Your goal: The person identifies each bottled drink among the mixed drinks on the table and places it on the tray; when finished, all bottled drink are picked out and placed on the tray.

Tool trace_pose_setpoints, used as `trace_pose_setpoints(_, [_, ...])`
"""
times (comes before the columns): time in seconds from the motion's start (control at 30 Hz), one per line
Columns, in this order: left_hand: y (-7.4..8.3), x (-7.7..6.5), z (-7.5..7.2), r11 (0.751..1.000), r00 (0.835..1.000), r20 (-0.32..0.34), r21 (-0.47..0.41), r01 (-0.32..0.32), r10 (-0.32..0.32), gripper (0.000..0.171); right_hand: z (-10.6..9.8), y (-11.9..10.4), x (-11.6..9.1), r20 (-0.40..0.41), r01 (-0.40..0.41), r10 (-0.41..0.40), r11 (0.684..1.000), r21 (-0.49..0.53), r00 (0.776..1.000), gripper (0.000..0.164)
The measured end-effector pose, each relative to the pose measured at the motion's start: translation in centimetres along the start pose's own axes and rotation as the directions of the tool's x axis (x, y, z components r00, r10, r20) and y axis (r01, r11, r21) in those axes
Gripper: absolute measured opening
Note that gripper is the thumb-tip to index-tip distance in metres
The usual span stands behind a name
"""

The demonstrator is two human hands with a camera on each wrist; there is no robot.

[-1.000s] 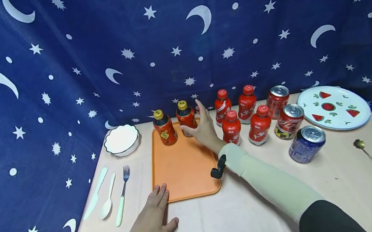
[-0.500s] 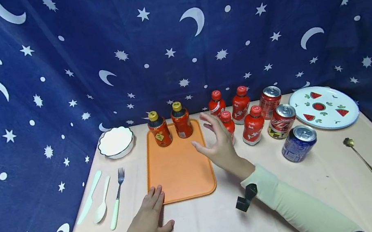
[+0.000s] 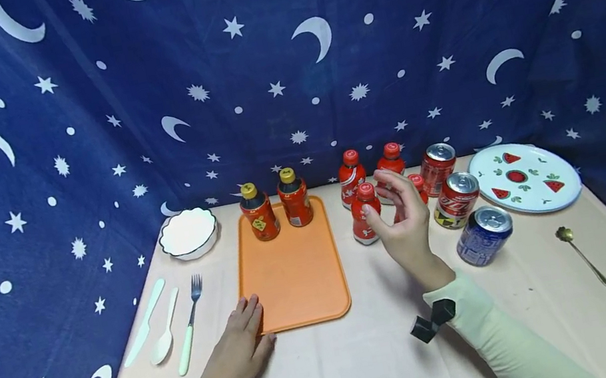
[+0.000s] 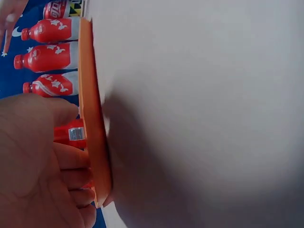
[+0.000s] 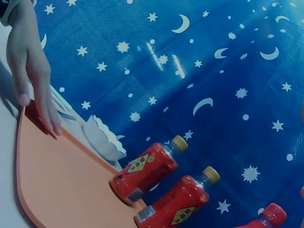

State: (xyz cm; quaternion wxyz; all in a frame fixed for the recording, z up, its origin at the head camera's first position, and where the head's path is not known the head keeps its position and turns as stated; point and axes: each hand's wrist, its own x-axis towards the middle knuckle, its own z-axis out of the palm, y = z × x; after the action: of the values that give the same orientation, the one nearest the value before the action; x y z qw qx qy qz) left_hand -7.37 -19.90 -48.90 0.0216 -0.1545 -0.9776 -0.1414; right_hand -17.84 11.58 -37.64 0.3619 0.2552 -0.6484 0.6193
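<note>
My left hand rests at the near left corner of an orange tray, its fingertips touching the rim. On the tray's far end stand two dark bottles with red labels and yellow caps, a left bottle and a right bottle. My right hand is raised by the red-capped bottles, thumb and fingers apart with nothing between them. It is nearest the front left red bottle and partly hides the front right one. Behind stand two more, a left red bottle and a right red bottle.
Right of the bottles stand two red cans and a blue can. Farther right lie a watermelon-patterned plate and a small gold spoon. To the left are a white bowl, knife, spoon and fork.
My right hand has moved away from the right yellow-capped bottle, off the tray and rightward to the red bottles. The left hand has stayed at the tray corner.
</note>
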Motion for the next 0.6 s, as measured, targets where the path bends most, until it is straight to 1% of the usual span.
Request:
trace_pose_setpoints(0.1, [-0.3,0.6,-0.2,1.0,1.0,0.008,0.016,-0.002,0.002,0.057,-0.2,0.0,-0.2,0.002,-0.008,0.008,1.0,-0.013,1.0,0.051])
trace_pose_setpoints(0.17, [-0.4,1.1,-0.1,0.999,1.0,0.005,0.041,-0.013,0.012,0.055,-0.5,0.0,-0.1,0.008,-0.013,0.014,0.999,-0.041,1.0,0.05])
trace_pose_setpoints(0.3, [-0.7,1.6,0.2,0.997,1.0,-0.017,0.07,-0.02,0.021,0.053,-1.0,0.0,0.1,-0.006,-0.029,0.029,0.995,-0.092,1.0,0.048])
trace_pose_setpoints(0.4, [-0.7,1.5,0.3,0.999,1.0,-0.027,0.048,-0.012,0.013,0.053,-1.4,0.0,-0.2,-0.047,-0.041,0.034,0.987,-0.157,0.998,0.047])
trace_pose_setpoints(0.47, [-0.7,1.3,0.3,0.999,1.0,-0.023,0.033,-0.004,0.005,0.055,-1.5,0.2,-0.5,-0.067,-0.058,0.045,0.975,-0.215,0.997,0.047])
trace_pose_setpoints(0.53, [-0.7,1.0,0.3,1.0,1.0,-0.017,0.016,0.004,-0.004,0.057,-1.6,0.3,-0.9,-0.071,-0.087,0.07,0.96,-0.267,0.995,0.049])
trace_pose_setpoints(0.6, [-0.7,0.8,0.3,1.0,1.0,-0.008,0.005,0.016,-0.016,0.059,-1.6,0.6,-1.2,-0.06,-0.121,0.108,0.948,-0.293,0.992,0.051])
